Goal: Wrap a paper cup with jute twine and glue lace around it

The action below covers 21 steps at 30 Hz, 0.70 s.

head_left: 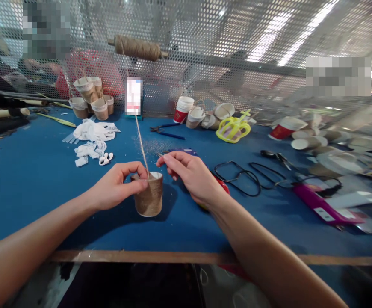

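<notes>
A perforated metal screen (205, 42) stands behind the blue-topped bench (45, 196), and a spool (137, 47) of twine is mounted across it, above your work. That height makes sense: the twine (141, 143) can run down to you in a clean line, well above the clutter.

The twine-wrapped cup (150, 199) is upright in front of you, near the front edge; whether its base touches the bench, I can't tell. Your left hand (117, 188) has it by the rim, fingers pinched together with the thumb on the outer wall, right where the twine meets the cup. That grip probably steadies the cup and pins the strand at once, while most of the wall is left uncovered. Your right hand (194, 175) is just beside the rim, apart from the cup, thumb and fingertips drawn close together; I can't tell whether they grasp anything.

Behind your left hand lie white strips (94, 130), and farther back the handled cups (99, 110) are grouped by the screen, likely to leave you elbow room. The pliers (169, 132) rest open beyond the cup, within reach, and a black cord (237, 179) lies in loops past your right wrist.
</notes>
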Each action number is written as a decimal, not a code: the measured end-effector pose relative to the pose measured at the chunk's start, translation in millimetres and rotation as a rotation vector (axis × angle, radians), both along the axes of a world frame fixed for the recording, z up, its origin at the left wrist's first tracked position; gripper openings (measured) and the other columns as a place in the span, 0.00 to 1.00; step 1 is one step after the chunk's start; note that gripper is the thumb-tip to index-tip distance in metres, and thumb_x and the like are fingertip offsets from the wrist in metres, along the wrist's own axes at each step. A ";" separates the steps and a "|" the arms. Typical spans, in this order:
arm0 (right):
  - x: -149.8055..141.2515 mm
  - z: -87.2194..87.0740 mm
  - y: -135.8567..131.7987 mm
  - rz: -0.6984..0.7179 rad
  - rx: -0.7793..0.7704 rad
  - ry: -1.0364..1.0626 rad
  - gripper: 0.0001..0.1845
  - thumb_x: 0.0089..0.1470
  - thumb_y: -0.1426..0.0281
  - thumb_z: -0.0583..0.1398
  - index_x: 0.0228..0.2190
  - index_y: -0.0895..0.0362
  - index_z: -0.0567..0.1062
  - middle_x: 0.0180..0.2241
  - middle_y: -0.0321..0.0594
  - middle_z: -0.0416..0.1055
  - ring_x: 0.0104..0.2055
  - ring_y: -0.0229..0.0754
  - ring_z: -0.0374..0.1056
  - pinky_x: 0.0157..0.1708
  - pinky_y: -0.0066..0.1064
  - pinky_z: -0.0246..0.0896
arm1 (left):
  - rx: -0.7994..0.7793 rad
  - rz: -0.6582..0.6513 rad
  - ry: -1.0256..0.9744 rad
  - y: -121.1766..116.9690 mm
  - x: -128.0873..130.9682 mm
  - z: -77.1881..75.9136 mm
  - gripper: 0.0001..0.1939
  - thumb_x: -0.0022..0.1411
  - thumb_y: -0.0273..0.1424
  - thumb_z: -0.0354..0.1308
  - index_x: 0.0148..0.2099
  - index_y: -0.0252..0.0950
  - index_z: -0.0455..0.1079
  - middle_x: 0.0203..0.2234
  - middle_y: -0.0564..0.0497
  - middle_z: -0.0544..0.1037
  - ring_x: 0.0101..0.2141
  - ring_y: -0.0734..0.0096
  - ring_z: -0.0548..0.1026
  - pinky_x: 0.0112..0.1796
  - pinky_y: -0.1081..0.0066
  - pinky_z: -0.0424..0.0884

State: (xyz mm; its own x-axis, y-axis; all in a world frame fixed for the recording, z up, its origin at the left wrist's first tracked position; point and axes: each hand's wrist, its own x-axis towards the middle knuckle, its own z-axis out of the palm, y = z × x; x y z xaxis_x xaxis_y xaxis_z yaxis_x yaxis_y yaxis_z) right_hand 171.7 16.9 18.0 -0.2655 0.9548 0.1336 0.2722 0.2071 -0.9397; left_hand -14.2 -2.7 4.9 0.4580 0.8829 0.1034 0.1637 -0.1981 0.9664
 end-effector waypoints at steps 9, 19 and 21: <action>-35.5 27.4 37.9 0.292 -0.097 0.080 0.10 0.53 0.67 0.57 0.26 0.61 0.73 0.26 0.36 0.70 0.19 0.28 0.54 0.17 0.22 0.48 | -0.107 -0.016 -0.143 2.9 -3.5 -6.6 0.06 0.51 0.29 0.57 0.26 0.34 0.64 0.29 0.51 0.72 0.36 0.67 0.69 0.37 0.68 0.62; -11.8 27.3 12.7 0.200 -0.161 0.210 0.03 0.47 0.73 0.61 0.27 0.61 0.71 0.21 0.31 0.68 0.20 0.27 0.61 0.20 0.22 0.56 | -0.127 0.025 -0.167 4.9 -4.7 -6.0 0.06 0.51 0.30 0.58 0.25 0.34 0.64 0.29 0.51 0.73 0.37 0.67 0.69 0.38 0.68 0.63; -3.6 24.5 3.6 0.172 -0.137 0.181 0.04 0.45 0.73 0.62 0.27 0.60 0.71 0.22 0.31 0.68 0.20 0.28 0.61 0.21 0.23 0.57 | -0.118 0.032 -0.161 5.0 -5.0 -5.9 0.07 0.51 0.30 0.58 0.26 0.34 0.64 0.30 0.50 0.73 0.35 0.68 0.70 0.37 0.68 0.63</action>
